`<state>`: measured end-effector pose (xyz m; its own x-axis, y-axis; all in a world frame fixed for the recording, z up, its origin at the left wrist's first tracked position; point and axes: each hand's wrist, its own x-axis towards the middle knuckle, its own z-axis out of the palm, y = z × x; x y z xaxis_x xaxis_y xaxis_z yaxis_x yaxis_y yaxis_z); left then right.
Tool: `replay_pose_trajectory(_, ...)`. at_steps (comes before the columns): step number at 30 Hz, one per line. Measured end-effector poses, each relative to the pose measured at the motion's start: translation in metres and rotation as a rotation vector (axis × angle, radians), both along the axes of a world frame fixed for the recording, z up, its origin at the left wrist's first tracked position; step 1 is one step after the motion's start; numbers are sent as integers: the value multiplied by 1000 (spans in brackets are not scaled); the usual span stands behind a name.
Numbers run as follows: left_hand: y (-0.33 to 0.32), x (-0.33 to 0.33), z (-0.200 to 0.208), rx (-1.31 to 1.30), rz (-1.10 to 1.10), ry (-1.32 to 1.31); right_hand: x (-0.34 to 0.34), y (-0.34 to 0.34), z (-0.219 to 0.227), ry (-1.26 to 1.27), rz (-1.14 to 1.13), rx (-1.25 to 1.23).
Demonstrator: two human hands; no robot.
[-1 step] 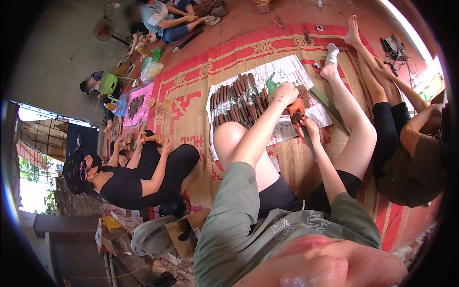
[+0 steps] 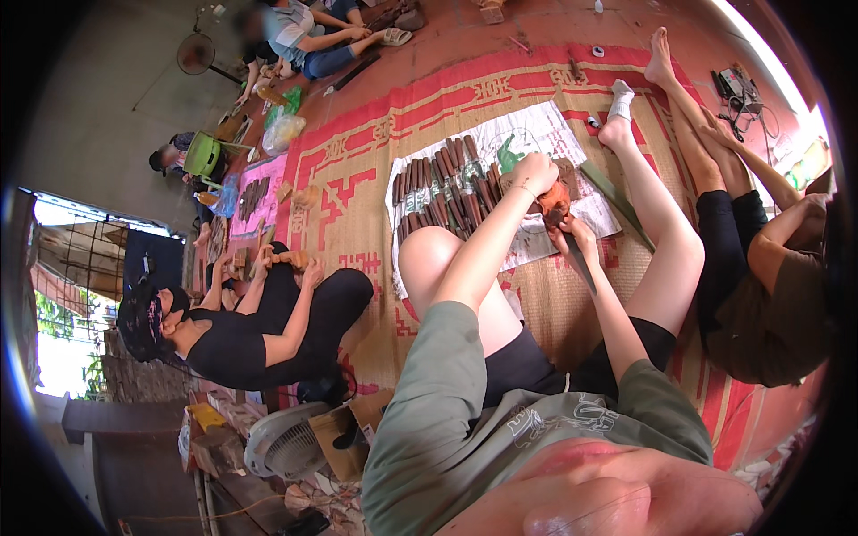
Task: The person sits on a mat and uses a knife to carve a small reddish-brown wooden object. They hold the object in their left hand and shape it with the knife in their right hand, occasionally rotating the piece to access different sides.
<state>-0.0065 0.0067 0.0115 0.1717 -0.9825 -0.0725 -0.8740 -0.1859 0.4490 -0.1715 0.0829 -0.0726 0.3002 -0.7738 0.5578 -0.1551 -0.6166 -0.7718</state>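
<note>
Left to right, we have our left hand (image 2: 534, 175) closed on the far side of a rounded, reddish-brown, apparently wooden piece (image 2: 555, 202) lying between both hands; our right hand (image 2: 579, 236) grips a long, flat, grey tool (image 2: 583, 267), its axis running from the piece toward our lap.

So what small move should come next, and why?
Perhaps a light stroke of the long, flat, dark grey tool along the near end of the chunky reddish-brown, wood-like piece: your right hand holds the tool close by that end, while your left hand rests at the piece's far end, apparently steadying it.
</note>
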Motion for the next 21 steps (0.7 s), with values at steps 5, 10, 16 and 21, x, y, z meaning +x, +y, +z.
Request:
replay_pose_trajectory(5, 2, -3, -6, -45, 22, 15, 0, -4, 18, 33, 1, 28)
replay_pose_trajectory(10, 0, -1, -8, -57, 17, 4, -4, 1, 5, 34, -7, -26)
replay_pose_trajectory(16, -2, 3, -2, 15, 20, -8, 4, -6, 14, 8, 0, 15)
replay_pose_trajectory(21, 1, 4, -3, -24, 25, 23, -5, 7, 6, 19, 26, 89)
